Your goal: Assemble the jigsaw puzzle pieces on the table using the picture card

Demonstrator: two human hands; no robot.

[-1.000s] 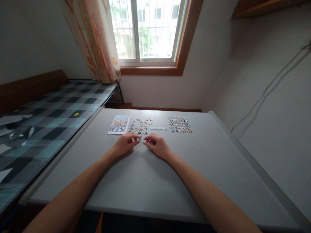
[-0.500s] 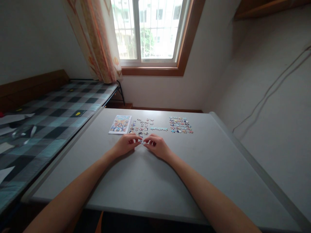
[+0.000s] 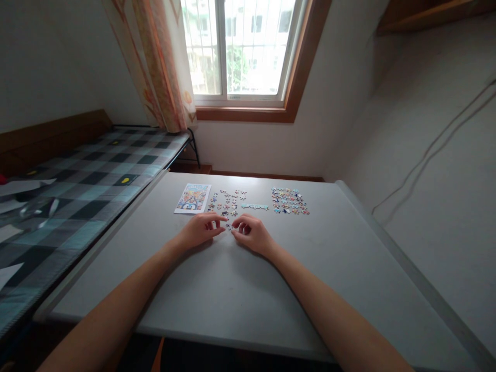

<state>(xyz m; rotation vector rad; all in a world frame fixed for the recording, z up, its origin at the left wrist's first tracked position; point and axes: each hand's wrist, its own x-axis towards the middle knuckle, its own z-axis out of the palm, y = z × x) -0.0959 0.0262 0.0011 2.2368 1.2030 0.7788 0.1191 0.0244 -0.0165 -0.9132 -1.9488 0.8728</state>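
Observation:
A small puzzle piece (image 3: 228, 227), or a joined pair, lies on the table between my two hands; it is too small to tell which. My left hand (image 3: 201, 229) is just left of it, index finger and thumb apart with nothing visible between them. To its right, my right hand (image 3: 251, 232) has curled fingers and a gap between thumb and fingertips, which are very close to the piece. Beyond the hands lie loose puzzle pieces (image 3: 228, 205). A joined strip of pale green pieces (image 3: 254, 206) sits to their right.
The printed reference picture (image 3: 192, 198) lies at the back left of the grey table (image 3: 232, 289). A block of spread puzzle pieces (image 3: 289, 200) is at the back right. Left of the table stands a bed with a checked cover (image 3: 85, 191); a window (image 3: 248, 51) is ahead.
Both hands have loosened from the small piece between them; the fingertips have drawn slightly apart, leaving it more exposed. The camera view has shifted slightly.

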